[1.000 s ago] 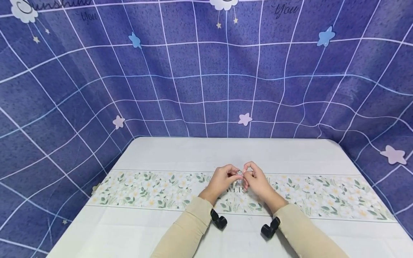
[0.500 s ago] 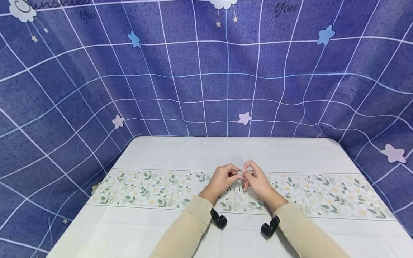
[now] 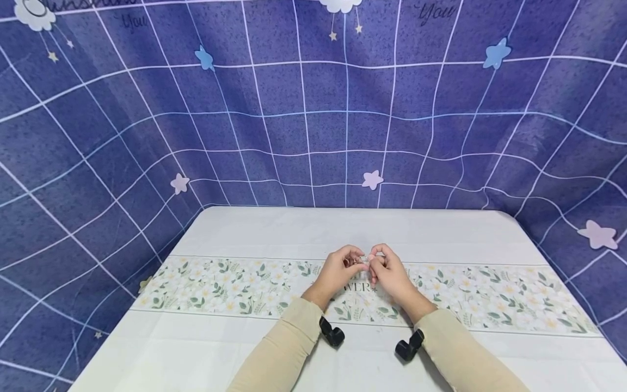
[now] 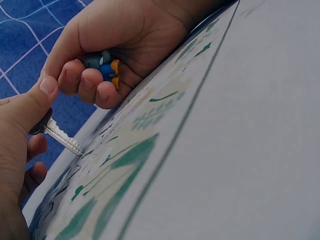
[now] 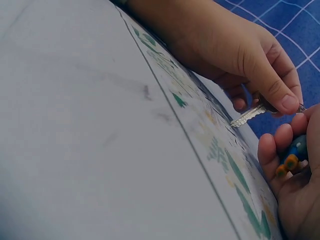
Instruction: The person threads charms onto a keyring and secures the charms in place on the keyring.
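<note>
My left hand (image 3: 338, 271) pinches a metal key (image 4: 64, 137) by its dark head between thumb and fingers, and the toothed blade points out over the tablecloth. Curled fingers of my right hand (image 3: 389, 275) hold a small figurine (image 4: 106, 69), grey-blue with a bright blue body and orange feet, against the palm. In the right wrist view, a small metal link (image 5: 301, 108) shows between the two hands at the left thumb tip. The right thumb and index fingertip meet close to the left fingertips. The key's head is mostly hidden by the left thumb.
A white tablecloth (image 3: 196, 348) with a band of printed flowers and leaves (image 3: 230, 288) covers the table below the hands. Behind and at the sides hangs a blue curtain (image 3: 323, 130) with grid lines and stars. Black wrist mounts (image 3: 333, 333) sit at both cuffs.
Both hands stay in nearly the same place, fingertips together. A pale sliver below the left fingers a second ago no longer shows there, and the left fingers have shifted slightly.
</note>
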Available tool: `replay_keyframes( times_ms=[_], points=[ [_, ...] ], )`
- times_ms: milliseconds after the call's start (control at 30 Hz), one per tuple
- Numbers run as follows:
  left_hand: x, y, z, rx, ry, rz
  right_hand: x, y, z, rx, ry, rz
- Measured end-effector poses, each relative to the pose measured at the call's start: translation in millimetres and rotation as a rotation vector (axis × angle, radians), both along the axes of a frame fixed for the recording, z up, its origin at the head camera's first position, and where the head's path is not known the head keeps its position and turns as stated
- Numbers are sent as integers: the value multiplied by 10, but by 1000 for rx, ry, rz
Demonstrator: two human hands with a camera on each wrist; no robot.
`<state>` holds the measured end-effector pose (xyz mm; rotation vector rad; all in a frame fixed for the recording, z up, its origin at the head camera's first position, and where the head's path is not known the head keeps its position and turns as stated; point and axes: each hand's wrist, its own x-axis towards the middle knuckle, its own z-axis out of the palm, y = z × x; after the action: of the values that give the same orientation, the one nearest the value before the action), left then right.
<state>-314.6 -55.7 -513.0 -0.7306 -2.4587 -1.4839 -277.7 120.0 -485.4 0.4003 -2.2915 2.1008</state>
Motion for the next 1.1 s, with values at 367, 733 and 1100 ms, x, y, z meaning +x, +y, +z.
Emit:
replay_keyframes(
  times_ms=[367, 733, 1100],
  points=[
    [12, -6, -2, 36, -82, -9, 52, -3, 68, 26, 45, -15],
    [13, 1, 13, 69, -113, -60, 52, 2, 81, 42, 85, -38],
    [6, -2, 9, 105, -115, -88, 59, -1, 93, 40, 98, -31]
  ],
)
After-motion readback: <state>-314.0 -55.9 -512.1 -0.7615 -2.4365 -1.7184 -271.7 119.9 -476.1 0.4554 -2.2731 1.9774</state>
